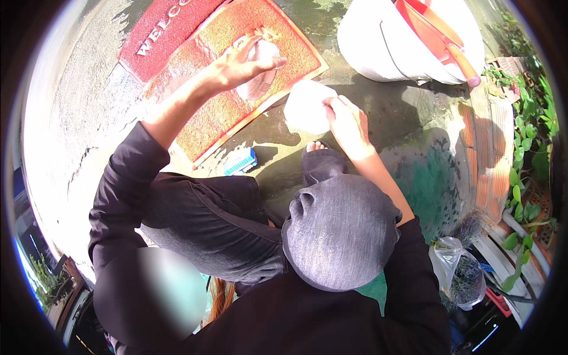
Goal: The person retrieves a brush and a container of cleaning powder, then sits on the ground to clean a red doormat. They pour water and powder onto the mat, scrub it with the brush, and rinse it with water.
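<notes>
Above the orange doormat (225,109), my left hand (239,65) is closed around a whitish container (259,83) with a printed label, tilted over the mat. Its shape is partly washed out by sunlight and covered by my fingers. My right hand (349,121) pinches the edge of a white rounded object (309,107), which looks like a small tub or bowl; glare hides its detail. It is just off the mat's right edge, above the wet ground. A blue and white small block-shaped thing (239,161), perhaps a brush, lies on the ground near my left knee.
A red doormat (168,35) with lettering lies at the far left. At the far right stands a white bucket (378,44) holding a red-orange dipper (435,35). Bricks (485,160) and green plants (526,142) border the right side. A clear plastic bag (452,266) lies lower right.
</notes>
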A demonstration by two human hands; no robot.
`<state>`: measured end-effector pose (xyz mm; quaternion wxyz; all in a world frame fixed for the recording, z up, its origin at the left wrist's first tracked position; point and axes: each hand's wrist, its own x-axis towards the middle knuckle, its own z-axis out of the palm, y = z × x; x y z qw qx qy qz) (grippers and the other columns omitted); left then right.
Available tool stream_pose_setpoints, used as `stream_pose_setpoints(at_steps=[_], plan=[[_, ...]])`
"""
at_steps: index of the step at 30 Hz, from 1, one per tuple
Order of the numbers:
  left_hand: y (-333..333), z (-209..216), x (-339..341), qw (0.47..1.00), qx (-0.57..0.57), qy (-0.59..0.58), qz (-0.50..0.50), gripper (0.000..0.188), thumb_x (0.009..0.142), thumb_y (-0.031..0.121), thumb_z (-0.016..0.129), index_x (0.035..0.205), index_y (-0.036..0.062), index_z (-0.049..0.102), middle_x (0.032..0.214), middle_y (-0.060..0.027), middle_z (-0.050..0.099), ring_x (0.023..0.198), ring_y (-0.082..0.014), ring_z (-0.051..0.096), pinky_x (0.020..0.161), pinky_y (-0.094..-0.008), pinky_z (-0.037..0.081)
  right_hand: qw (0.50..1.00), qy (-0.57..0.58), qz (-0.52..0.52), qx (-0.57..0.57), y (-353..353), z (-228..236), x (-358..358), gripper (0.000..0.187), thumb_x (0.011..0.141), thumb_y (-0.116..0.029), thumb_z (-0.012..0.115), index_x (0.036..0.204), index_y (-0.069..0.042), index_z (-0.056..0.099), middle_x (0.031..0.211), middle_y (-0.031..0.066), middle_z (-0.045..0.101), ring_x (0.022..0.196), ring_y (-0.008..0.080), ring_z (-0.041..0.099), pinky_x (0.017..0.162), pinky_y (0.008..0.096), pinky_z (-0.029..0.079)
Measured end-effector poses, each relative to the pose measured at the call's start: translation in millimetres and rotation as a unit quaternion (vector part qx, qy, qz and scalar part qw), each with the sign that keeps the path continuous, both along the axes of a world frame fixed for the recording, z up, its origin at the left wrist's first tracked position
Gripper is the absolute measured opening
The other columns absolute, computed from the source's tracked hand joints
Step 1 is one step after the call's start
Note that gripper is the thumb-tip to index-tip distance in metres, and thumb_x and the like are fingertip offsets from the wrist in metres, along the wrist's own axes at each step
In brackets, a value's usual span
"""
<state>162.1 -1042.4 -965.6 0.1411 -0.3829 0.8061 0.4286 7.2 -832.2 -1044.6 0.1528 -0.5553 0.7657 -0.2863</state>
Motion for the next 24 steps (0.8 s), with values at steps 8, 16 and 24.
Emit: stream_pose_setpoints(at_steps=[8, 16, 24], plan=[[6.5, 40.4, 61.0, 0.977, 0.099, 0.123, 0.143, 0.088, 0.075, 0.059, 0.056, 0.137, 0.0039, 0.027, 0.129, -0.0205, 0.043, 0.124, -0.0281, 0.038, 0.103, -0.0393, 0.026, 0.965, 0.070, 0.024, 0.250, -49.9, -63.6, 32.2, 0.018, 0.078, -0.012, 0.051, 0.089, -0.007, 0.064, 0.077, 0.0181, 0.063, 0.075, 0.0344, 0.062, 0.068, 0.0431, 0.048], [-6.5, 32.8, 88.8, 0.976, 0.019, 0.148, 0.156, 0.093, 0.071, 0.064, 0.055, 0.138, 0.0061, 0.025, 0.133, -0.0227, 0.039, 0.125, -0.0304, 0.036, 0.103, -0.0396, 0.026, 0.993, 0.100, 0.054, 0.045, -26.8, -15.9, 12.9, 0.013, 0.075, -0.019, 0.063, 0.080, -0.008, 0.061, 0.081, 0.0086, 0.061, 0.076, 0.0284, 0.060, 0.066, 0.0406, 0.048], [-16.3, 23.6, 97.2, 0.974, 0.013, 0.141, 0.180, 0.095, 0.069, 0.068, 0.055, 0.139, 0.0100, 0.025, 0.132, -0.0205, 0.040, 0.125, -0.0310, 0.037, 0.103, -0.0415, 0.027, 0.982, 0.186, 0.039, 0.002, -8.5, 1.8, -2.2, 0.012, 0.072, -0.019, 0.066, 0.075, -0.008, 0.061, 0.075, 0.0055, 0.051, 0.075, 0.0244, 0.054, 0.062, 0.0376, 0.041]])
